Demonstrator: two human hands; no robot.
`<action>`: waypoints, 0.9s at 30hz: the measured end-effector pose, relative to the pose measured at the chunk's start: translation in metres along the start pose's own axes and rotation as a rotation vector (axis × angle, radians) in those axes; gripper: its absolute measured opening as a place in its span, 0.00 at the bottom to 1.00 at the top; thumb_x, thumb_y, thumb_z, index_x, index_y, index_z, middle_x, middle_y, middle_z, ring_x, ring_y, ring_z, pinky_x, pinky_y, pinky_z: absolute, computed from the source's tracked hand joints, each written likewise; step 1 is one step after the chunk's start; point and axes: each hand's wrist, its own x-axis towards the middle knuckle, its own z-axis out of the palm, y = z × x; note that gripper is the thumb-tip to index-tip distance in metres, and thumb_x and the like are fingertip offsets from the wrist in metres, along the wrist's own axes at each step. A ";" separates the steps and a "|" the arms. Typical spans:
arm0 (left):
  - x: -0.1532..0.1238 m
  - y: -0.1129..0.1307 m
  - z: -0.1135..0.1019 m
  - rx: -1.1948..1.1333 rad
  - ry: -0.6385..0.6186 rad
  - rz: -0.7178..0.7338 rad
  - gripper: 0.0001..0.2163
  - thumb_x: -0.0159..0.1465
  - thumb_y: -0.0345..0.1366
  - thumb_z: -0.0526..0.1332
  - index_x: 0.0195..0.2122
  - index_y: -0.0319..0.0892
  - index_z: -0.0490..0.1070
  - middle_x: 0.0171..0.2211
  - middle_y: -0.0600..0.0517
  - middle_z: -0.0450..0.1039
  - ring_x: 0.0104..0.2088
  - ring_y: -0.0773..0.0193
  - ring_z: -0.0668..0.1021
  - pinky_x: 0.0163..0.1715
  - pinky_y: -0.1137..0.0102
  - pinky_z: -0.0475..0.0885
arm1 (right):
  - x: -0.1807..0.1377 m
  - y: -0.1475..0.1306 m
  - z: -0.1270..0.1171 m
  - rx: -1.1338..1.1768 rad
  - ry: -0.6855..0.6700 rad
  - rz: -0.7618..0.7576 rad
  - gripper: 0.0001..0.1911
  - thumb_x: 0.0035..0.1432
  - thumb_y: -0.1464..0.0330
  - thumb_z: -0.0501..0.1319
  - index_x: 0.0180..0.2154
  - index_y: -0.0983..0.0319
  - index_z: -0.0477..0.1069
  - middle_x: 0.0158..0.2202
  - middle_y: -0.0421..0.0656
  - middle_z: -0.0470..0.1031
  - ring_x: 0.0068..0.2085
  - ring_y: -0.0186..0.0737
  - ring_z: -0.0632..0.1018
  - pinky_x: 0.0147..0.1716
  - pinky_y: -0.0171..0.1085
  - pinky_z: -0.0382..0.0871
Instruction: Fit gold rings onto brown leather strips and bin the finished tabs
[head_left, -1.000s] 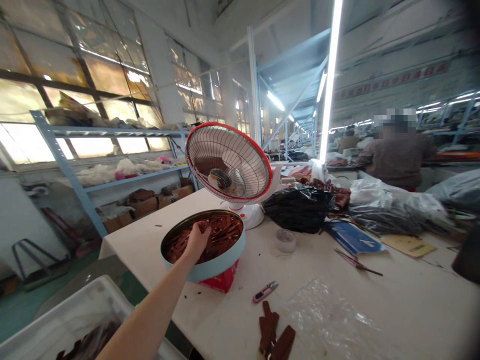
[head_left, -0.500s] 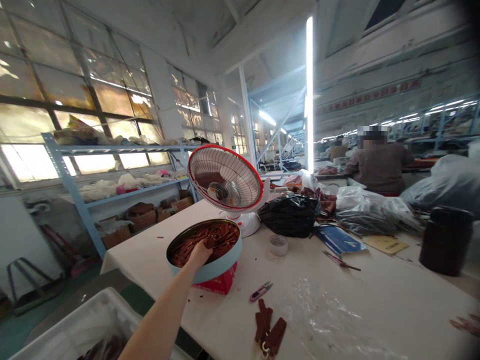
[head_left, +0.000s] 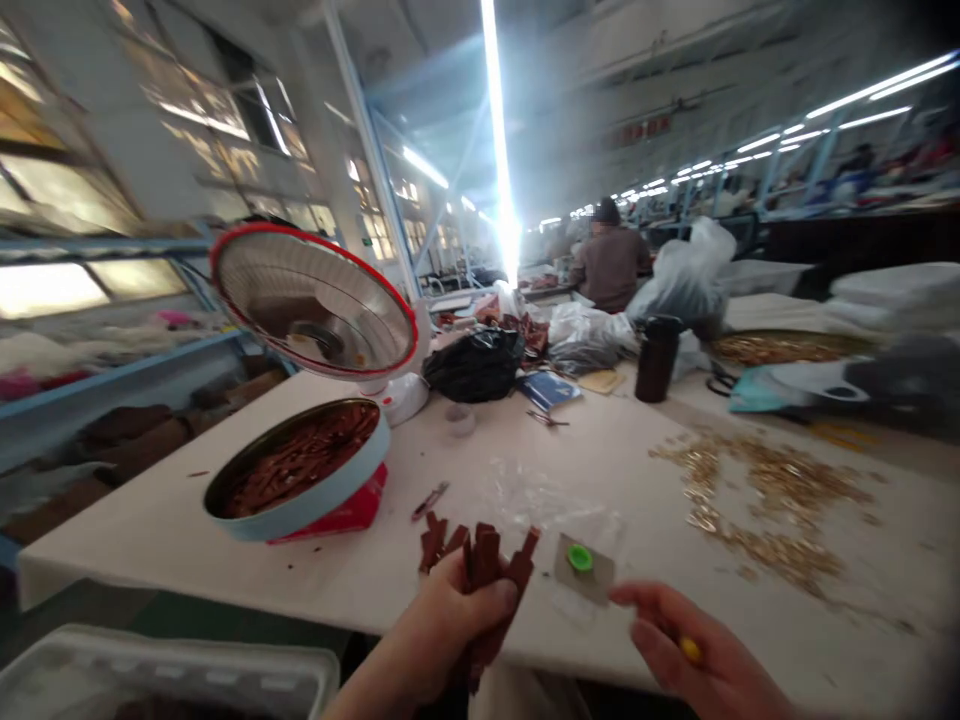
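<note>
Head view: brown leather strips [head_left: 484, 565] bunched upright in the clenched left hand [head_left: 450, 625] at the table [head_left: 150, 520] edge; right hand [head_left: 705, 650] pinches a small yellow item. Loose grip risks strips slipping off the edge.

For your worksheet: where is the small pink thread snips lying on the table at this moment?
In the head view, the pink thread snips lie on the white table, just right of the round blue tin and beyond the left hand.
</note>
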 end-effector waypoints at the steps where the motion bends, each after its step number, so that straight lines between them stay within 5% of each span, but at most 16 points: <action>1: -0.006 -0.010 0.020 -0.004 -0.138 -0.043 0.09 0.50 0.38 0.63 0.27 0.41 0.65 0.12 0.61 0.61 0.11 0.75 0.61 0.11 0.78 0.54 | 0.002 -0.002 0.000 0.125 -0.106 -0.057 0.21 0.52 0.48 0.55 0.41 0.55 0.68 0.22 0.38 0.66 0.23 0.38 0.68 0.22 0.36 0.64; 3: -0.011 -0.020 0.046 0.005 -0.308 -0.100 0.07 0.52 0.35 0.62 0.28 0.41 0.65 0.14 0.61 0.62 0.12 0.75 0.63 0.11 0.79 0.55 | 0.006 -0.007 -0.004 0.275 -0.228 -0.087 0.23 0.52 0.49 0.56 0.40 0.59 0.67 0.22 0.36 0.62 0.23 0.35 0.65 0.22 0.33 0.60; 5: -0.009 -0.024 0.058 0.010 -0.338 -0.132 0.07 0.52 0.35 0.63 0.28 0.41 0.65 0.15 0.61 0.62 0.12 0.76 0.63 0.11 0.79 0.56 | 0.006 -0.007 -0.010 0.278 -0.274 -0.066 0.18 0.53 0.53 0.57 0.30 0.62 0.67 0.20 0.35 0.61 0.23 0.32 0.63 0.22 0.32 0.57; 12: 0.009 -0.045 0.086 -0.517 0.040 -0.131 0.14 0.50 0.42 0.66 0.23 0.42 0.60 0.12 0.63 0.57 0.12 0.77 0.58 0.13 0.80 0.53 | -0.005 0.025 -0.024 0.529 0.052 0.092 0.18 0.55 0.52 0.56 0.28 0.61 0.62 0.22 0.36 0.66 0.18 0.28 0.55 0.17 0.30 0.48; 17: 0.011 -0.071 0.134 -0.475 0.059 -0.192 0.19 0.44 0.45 0.69 0.30 0.41 0.64 0.10 0.61 0.61 0.13 0.74 0.62 0.14 0.79 0.55 | -0.021 0.029 -0.015 0.485 -0.065 0.044 0.19 0.56 0.52 0.54 0.27 0.61 0.61 0.21 0.37 0.67 0.23 0.33 0.66 0.24 0.31 0.59; 20: 0.018 -0.077 0.144 -0.377 0.111 -0.221 0.19 0.43 0.49 0.68 0.26 0.41 0.64 0.10 0.60 0.62 0.12 0.74 0.61 0.12 0.79 0.54 | -0.022 0.040 -0.032 0.183 -0.126 -0.012 0.15 0.59 0.57 0.52 0.28 0.61 0.63 0.23 0.39 0.68 0.26 0.36 0.69 0.25 0.32 0.61; 25: 0.032 -0.083 0.142 -0.359 0.179 -0.246 0.22 0.39 0.51 0.69 0.27 0.42 0.65 0.12 0.59 0.64 0.12 0.73 0.63 0.10 0.80 0.54 | 0.014 0.077 -0.097 -0.750 0.023 0.086 0.08 0.60 0.71 0.51 0.35 0.61 0.69 0.35 0.43 0.73 0.36 0.40 0.73 0.33 0.34 0.62; 27: 0.035 -0.086 0.143 -0.338 0.180 -0.262 0.23 0.38 0.52 0.69 0.26 0.41 0.65 0.11 0.59 0.64 0.12 0.73 0.63 0.08 0.80 0.55 | 0.035 0.092 -0.116 -0.825 0.013 0.122 0.10 0.58 0.75 0.52 0.37 0.60 0.70 0.38 0.45 0.73 0.37 0.41 0.73 0.33 0.34 0.61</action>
